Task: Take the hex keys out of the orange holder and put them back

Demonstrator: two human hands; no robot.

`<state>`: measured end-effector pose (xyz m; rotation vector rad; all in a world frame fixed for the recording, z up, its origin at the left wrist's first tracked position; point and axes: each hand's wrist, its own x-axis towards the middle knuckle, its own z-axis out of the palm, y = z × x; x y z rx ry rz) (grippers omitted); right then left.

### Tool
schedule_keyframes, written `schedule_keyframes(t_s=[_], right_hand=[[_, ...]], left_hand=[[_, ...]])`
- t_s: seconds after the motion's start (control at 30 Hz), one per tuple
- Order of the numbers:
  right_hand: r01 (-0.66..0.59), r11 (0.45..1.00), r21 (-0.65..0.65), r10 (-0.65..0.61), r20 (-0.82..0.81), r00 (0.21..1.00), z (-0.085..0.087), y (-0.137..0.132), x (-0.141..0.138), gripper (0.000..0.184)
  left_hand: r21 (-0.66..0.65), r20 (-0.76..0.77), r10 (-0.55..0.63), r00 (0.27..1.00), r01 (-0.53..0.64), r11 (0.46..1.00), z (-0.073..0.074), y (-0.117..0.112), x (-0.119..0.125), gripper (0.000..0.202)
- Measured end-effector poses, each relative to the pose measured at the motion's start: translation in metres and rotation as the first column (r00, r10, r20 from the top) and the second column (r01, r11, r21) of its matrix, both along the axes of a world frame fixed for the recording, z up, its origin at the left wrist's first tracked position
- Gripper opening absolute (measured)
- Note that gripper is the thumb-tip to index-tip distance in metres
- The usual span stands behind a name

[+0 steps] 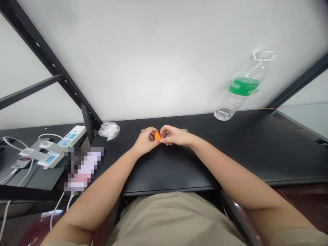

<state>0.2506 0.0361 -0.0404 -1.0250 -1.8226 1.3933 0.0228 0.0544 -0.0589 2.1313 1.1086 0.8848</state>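
Observation:
Over the middle of the black table, my left hand (146, 140) grips a small flat orange piece (157, 136) between thumb and fingers. It could be folded paper, but its exact kind is too small to tell. My right hand (174, 135) meets it from the other side, thumb and fingertips pinched at the piece's right edge. Just behind my left hand lies a thin grey and orange object (145, 129), partly hidden by the fingers. The end of a slim pale object (185, 130) shows behind my right hand.
A large clear water bottle (244, 86) with a green label stands at the back right of the black table (169, 171). A crumpled clear plastic bag (109, 130) lies back left. Further left are a white power strip (77, 134), cables and a blurred-out phone-like object (85, 169).

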Motion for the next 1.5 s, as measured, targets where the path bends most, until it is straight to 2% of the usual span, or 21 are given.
schedule_keyframes(t_s=[0.13, 0.27, 0.33, 0.4, 0.43, 0.5, 0.53, 0.6, 0.73, 0.87, 1.17, 1.27, 1.4, 1.5], right_hand=[[-0.055, 0.998, 0.000, 0.055, 0.076, 0.996, 0.003, 0.002, 0.008, 0.030], [-0.030, 0.998, 0.057, 0.021, 0.155, 0.988, -0.001, 0.003, 0.002, 0.018], [-0.035, 0.992, 0.122, -0.001, 0.281, 0.960, 0.001, 0.004, 0.005, 0.016], [-0.023, 0.963, 0.269, -0.106, 0.457, 0.883, 0.005, 0.008, 0.017, 0.015], [-0.002, 0.928, 0.372, -0.208, 0.525, 0.825, 0.007, 0.011, 0.027, 0.015], [0.015, 0.838, 0.546, -0.417, 0.623, 0.662, 0.010, 0.019, 0.047, 0.011], [-0.011, 0.825, 0.564, -0.452, 0.672, 0.587, 0.010, 0.023, 0.057, 0.011], [-0.023, 0.841, 0.540, -0.462, 0.741, 0.486, 0.008, 0.031, 0.070, 0.014], [-0.062, 0.873, 0.484, -0.417, 0.805, 0.422, 0.003, 0.034, 0.072, 0.015], [-0.080, 0.852, 0.517, -0.452, 0.804, 0.386, 0.003, 0.029, 0.060, 0.008], [-0.119, 0.784, 0.610, -0.522, 0.750, 0.407, 0.009, 0.021, 0.052, 0.006], [-0.131, 0.790, 0.599, -0.455, 0.716, 0.530, 0.012, 0.016, 0.047, 0.003], [-0.157, 0.855, 0.494, -0.233, 0.636, 0.736, 0.012, 0.009, 0.036, 0.006], [-0.188, 0.856, 0.482, -0.152, 0.582, 0.799, 0.012, 0.006, 0.029, 0.009]], left_hand=[[0.042, 0.036, 0.051, 0.998, -0.052, 0.998, -0.001, 0.003, -0.002, 0.051], [0.053, -0.032, 0.008, 0.999, -0.006, 0.999, -0.001, 0.001, 0.000, 0.049], [0.048, -0.077, -0.005, 0.997, 0.008, 0.999, -0.001, -0.001, 0.001, 0.048], [0.041, -0.093, -0.010, 0.996, 0.014, 0.999, -0.001, -0.002, 0.001, 0.048], [0.039, -0.095, -0.010, 0.995, 0.014, 0.999, -0.001, -0.002, 0.001, 0.049], [0.038, -0.099, -0.004, 0.995, 0.008, 0.999, -0.001, -0.002, 0.001, 0.050], [0.037, -0.106, 0.000, 0.994, 0.004, 0.999, -0.002, -0.001, 0.000, 0.050], [0.032, -0.119, 0.000, 0.993, 0.004, 0.999, -0.002, 0.000, 0.000, 0.049], [0.028, -0.126, -0.011, 0.992, 0.015, 1.000, -0.002, 0.000, -0.001, 0.050], [0.027, -0.115, -0.011, 0.993, 0.014, 1.000, -0.001, -0.001, -0.001, 0.051], [0.046, -0.097, -0.011, 0.995, 0.015, 0.999, -0.004, 0.003, -0.001, 0.052], [0.047, -0.090, -0.013, 0.996, 0.017, 0.999, -0.002, 0.002, 0.000, 0.051], [0.042, -0.081, -0.016, 0.997, 0.020, 0.999, 0.000, -0.001, 0.001, 0.049], [0.048, -0.075, -0.008, 0.997, 0.012, 0.999, 0.001, -0.002, 0.001, 0.047]])
